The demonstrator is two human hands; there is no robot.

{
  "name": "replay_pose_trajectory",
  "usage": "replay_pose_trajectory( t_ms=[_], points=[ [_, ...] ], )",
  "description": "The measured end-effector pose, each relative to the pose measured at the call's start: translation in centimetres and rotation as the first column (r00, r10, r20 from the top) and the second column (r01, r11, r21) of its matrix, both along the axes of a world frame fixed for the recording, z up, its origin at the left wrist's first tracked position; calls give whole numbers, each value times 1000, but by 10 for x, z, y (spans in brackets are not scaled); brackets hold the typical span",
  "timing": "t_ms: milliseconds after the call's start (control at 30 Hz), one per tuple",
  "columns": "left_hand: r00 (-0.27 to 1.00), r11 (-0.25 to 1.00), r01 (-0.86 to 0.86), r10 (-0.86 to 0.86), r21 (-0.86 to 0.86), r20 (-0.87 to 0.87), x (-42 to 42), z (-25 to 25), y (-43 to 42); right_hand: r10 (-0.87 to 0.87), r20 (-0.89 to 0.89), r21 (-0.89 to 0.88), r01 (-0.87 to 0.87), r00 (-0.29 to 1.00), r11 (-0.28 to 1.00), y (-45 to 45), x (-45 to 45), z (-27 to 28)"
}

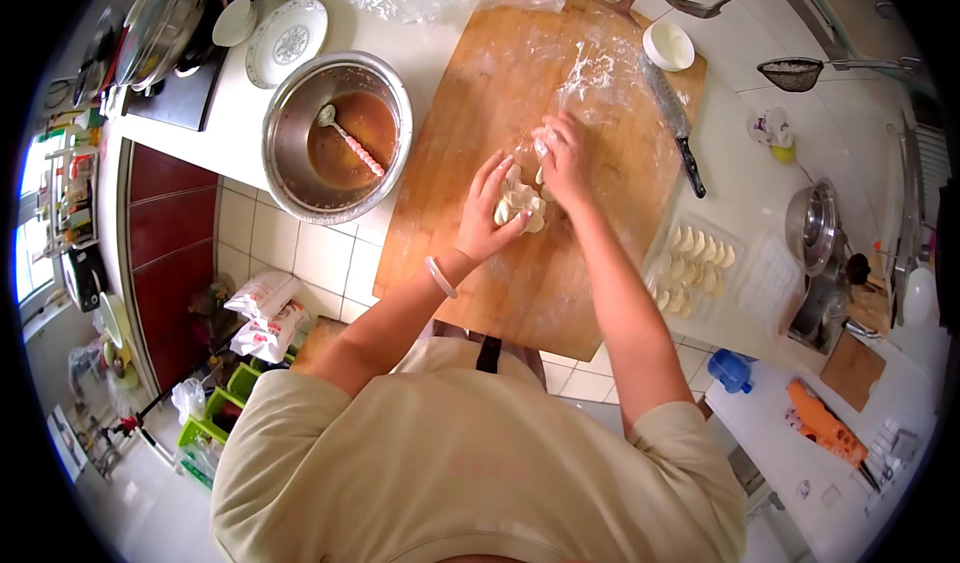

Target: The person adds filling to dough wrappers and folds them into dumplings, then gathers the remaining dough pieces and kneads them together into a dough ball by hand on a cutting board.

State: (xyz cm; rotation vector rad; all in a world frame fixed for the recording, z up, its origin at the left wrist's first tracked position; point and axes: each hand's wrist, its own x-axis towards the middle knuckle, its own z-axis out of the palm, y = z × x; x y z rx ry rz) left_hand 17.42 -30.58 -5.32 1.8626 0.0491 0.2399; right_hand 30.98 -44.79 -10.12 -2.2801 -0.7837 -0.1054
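Note:
A small heap of pale, floured dough pieces [521, 206] lies on the wooden board [450, 253]. My left hand [488, 211] curls round the heap from the left, its thumb at the near side and its fingers at the far side. Just beyond and to the right, my right hand [563, 158] has its fingertips drawn together on a bit of white dough [541, 149]. Its palm side and part of that dough are hidden. Loose flour [590, 71] is smeared over the far part of the board.
A steel bowl [398, 93] of brown liquid with a spoon [352, 141] stands left of the board. A knife [668, 103] and a white cup [668, 46] are at its right. Filled dumplings [690, 263] sit in rows on a clear tray. A plate [286, 43] is at the back left.

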Motion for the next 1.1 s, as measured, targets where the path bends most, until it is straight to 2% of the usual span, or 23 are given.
replay_pose_trajectory(
  t_ms=[100, 133, 200, 267, 300, 367, 400, 433, 500, 533, 567, 600, 633, 667, 700, 733, 767, 867, 933, 1000, 1033, 1067, 1100],
  points=[
    [997, 994, -80, 79, 81, 13, -7, -11, -3, -128, -288, 300, 217, 949, 929, 7, -56, -7],
    [992, 992, -127, 128, 24, -16, -10, -15, -5, -124, -286, 304, 212, 950, 929, 13, -68, 0],
    [983, 984, -177, 175, -28, -51, -12, -18, -10, -97, -584, 481, 440, 806, 759, 23, -89, 10],
    [961, 953, -248, 218, -175, -173, -8, -16, -17, -74, -597, 483, 431, 799, 762, 28, -99, 10],
    [960, 953, -252, 222, -172, -173, -7, -19, -18, -57, -611, 480, 426, 790, 767, 33, -103, 15],
    [931, 841, -333, 220, -427, -293, -1, -25, -18, -40, -687, 483, 497, 726, 721, 44, -109, 23],
    [924, 771, -354, 201, -529, -325, 3, -20, -14, -35, -763, 470, 591, 646, 656, 51, -109, 30],
    [924, 773, -355, 203, -526, -324, 6, -14, -6, -20, -829, 444, 680, 558, 584, 57, -110, 32],
    [920, 592, -333, 32, -734, -391, 9, -7, 16, -2, -805, 487, 664, 593, 568, 65, -123, 34],
    [939, 676, -264, 16, -689, -343, 8, -8, 26, 7, -778, 526, 646, 628, 552, 66, -130, 33],
    [939, 677, -263, 16, -688, -343, 3, -8, 34, 13, -749, 565, 627, 663, 536, 64, -135, 33],
    [951, 928, -124, 9, -352, -310, 2, -1, 41, -27, -749, 494, 584, 662, 645, 61, -139, 38],
    [959, 998, 28, -11, 56, -284, 1, 9, 43, -27, -749, 493, 585, 662, 644, 56, -143, 27],
    [975, 969, 4, 51, 245, -215, -2, 20, 34, -39, -687, 510, 519, 726, 686, 52, -146, 17],
    [975, 969, 4, 51, 246, -218, -4, 20, 25, -45, -620, 518, 451, 784, 727, 49, -146, 20],
    [991, 935, 6, 43, 353, -130, -6, 19, 18, -78, -709, 471, 553, 701, 687, 45, -143, 24],
    [999, 890, -3, 25, 455, -42, -8, 18, 10, -126, -714, 383, 534, 689, 754, 32, -139, 29],
    [999, 826, -47, 48, 562, 12, -7, 15, -3, -150, -641, 335, 451, 753, 827, 9, -138, 30],
    [998, 780, -61, 52, 623, 33, -7, 9, -9, -227, -517, 276, 412, 826, 869, -5, -139, 34],
    [978, 664, 137, 29, 735, -208, -3, 6, -11, -255, -565, 216, 440, 784, 872, -10, -137, 39],
    [982, 660, 127, 22, 740, -188, 5, 1, -11, -285, -614, 156, 468, 736, 870, -13, -131, 36],
    [980, 642, 130, 33, 755, -197, 9, -5, -11, -272, -543, 87, 376, 794, 923, -16, -125, 33],
    [976, 625, 141, 42, 768, -214, 13, -1, -12, -280, -541, 89, 385, 793, 919, -15, -121, 30]
  ],
)
